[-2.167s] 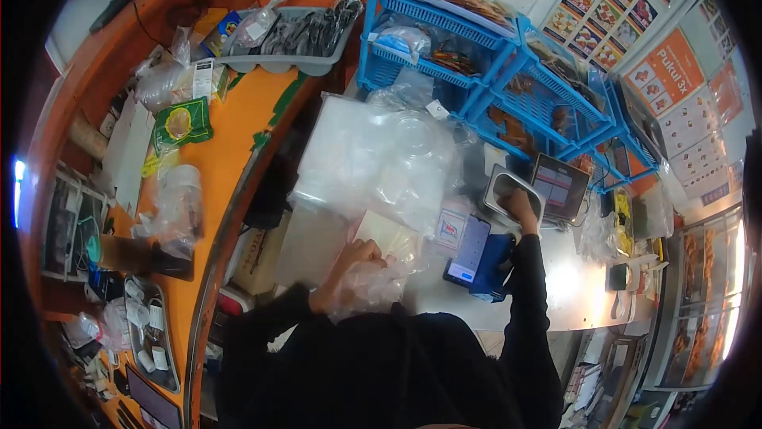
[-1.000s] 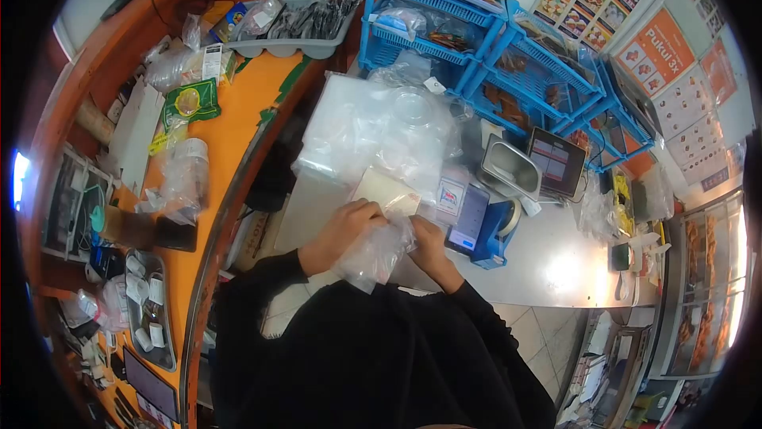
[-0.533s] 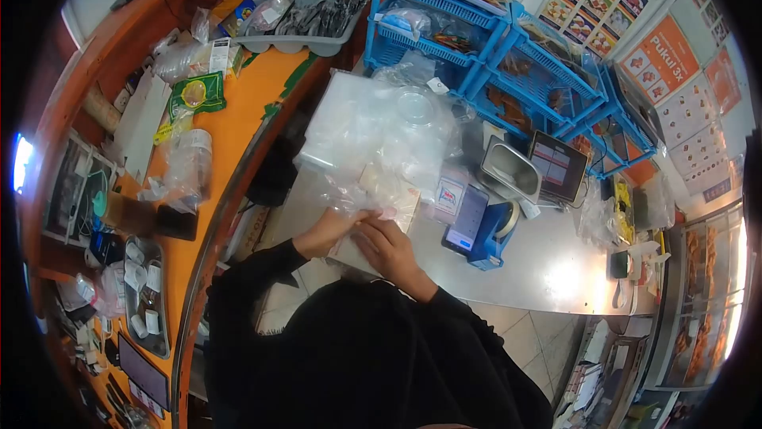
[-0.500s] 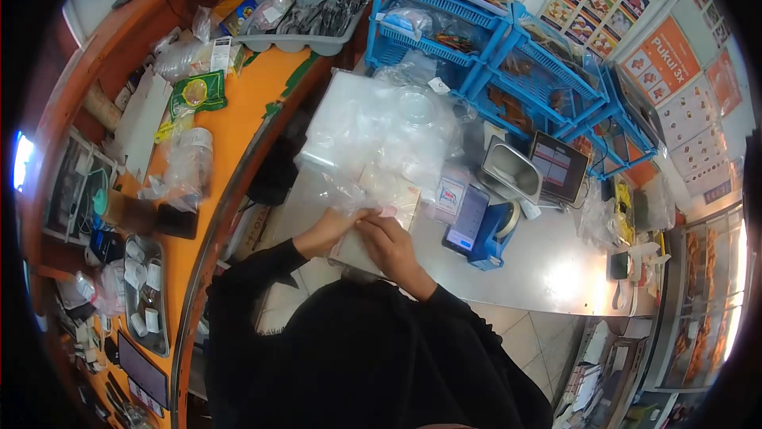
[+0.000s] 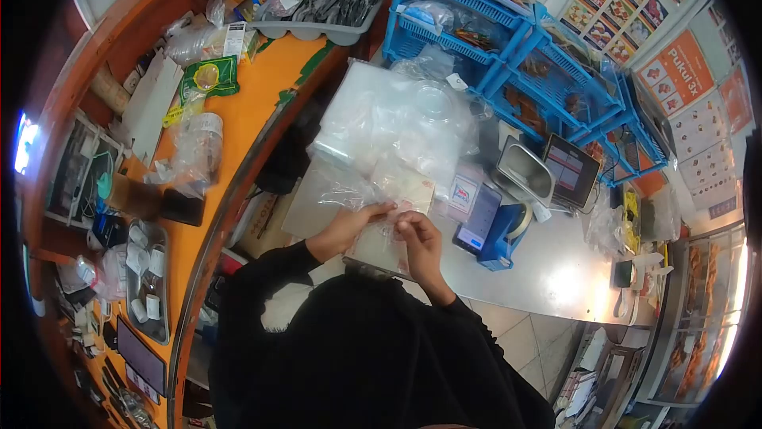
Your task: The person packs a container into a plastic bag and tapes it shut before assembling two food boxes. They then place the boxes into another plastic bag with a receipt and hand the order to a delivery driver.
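Observation:
A thin clear plastic bag (image 5: pixel 343 191) spreads above the metal counter, its near edge between my hands. My left hand (image 5: pixel 348 230) pinches this edge between thumb and fingers. Just to the right, my right hand (image 5: pixel 421 242) has thumb and fingertips pressed together on the film; exactly how much it grips is hard to see. Below both hands lies a cream-coloured stack of printed sheets or wrappers (image 5: pixel 417 184), partly covered by the plastic. Behind it sits a big pile of clear plastic bags (image 5: pixel 373 115) with a round clear lid (image 5: pixel 435 102) showing in it.
Right of my hands stand a phone (image 5: pixel 479 221), a blue tape dispenser (image 5: pixel 506 242), a metal container (image 5: pixel 525 175) and a small screen (image 5: pixel 570 173). Blue plastic racks (image 5: pixel 508 52) rise behind. An orange counter (image 5: pixel 266 76) on the left carries a cutlery tray (image 5: pixel 317 30) and packets.
My hands, together before, are now slightly apart, the right one shifted rightward with fingers curled in. The view has shifted a little, moving the surroundings rightward.

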The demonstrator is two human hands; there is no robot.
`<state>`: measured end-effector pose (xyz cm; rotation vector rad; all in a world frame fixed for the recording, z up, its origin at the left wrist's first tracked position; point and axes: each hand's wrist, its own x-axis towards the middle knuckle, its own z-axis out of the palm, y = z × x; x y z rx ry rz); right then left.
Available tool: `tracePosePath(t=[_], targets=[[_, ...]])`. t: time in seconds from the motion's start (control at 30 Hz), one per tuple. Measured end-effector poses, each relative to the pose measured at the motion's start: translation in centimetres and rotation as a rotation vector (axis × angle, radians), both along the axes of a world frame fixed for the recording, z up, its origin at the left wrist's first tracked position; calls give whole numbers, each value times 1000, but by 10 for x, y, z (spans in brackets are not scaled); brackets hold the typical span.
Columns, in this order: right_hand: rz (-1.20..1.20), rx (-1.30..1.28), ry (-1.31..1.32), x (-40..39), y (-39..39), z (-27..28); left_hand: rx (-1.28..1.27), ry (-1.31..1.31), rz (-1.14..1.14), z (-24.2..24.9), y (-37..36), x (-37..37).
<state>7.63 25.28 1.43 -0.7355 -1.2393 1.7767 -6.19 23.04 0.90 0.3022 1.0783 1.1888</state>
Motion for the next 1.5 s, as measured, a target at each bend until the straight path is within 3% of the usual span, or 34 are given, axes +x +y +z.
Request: tracePosePath(t=[0.17, 0.43, 0.77, 0.83, 1.17, 1.23, 1.37, 1.43, 1.47, 1.5], targets=[[-108, -230, 59, -5, 2, 3, 35, 35, 54, -6, 0, 3], [19, -169, -57, -5, 4, 7, 131, 99, 98, 1, -5, 5], [-110, -263, -44, -10, 8, 10, 161, 123, 103, -4, -8, 9], [-26, -169, -76, -8, 7, 8, 186, 91, 79, -6, -10, 6], [-27, -190, -92, -7, 10, 7, 173, 37, 110, -1, -9, 9], [-43, -263, -76, -7, 16, 5, 313, 623, 49, 3, -11, 11], [20, -408, -96, 1, 28, 6, 426, 679, 120, -21, -11, 15], [133, -97, -183, 8, 30, 3, 412, 970, -47, -26, -9, 9], [100, -95, -166, 9, 32, 4, 391, 884, -47, -18, -8, 10], [-65, 398, -392, 9, 35, 6, 405, 893, -76, -18, -8, 10]])
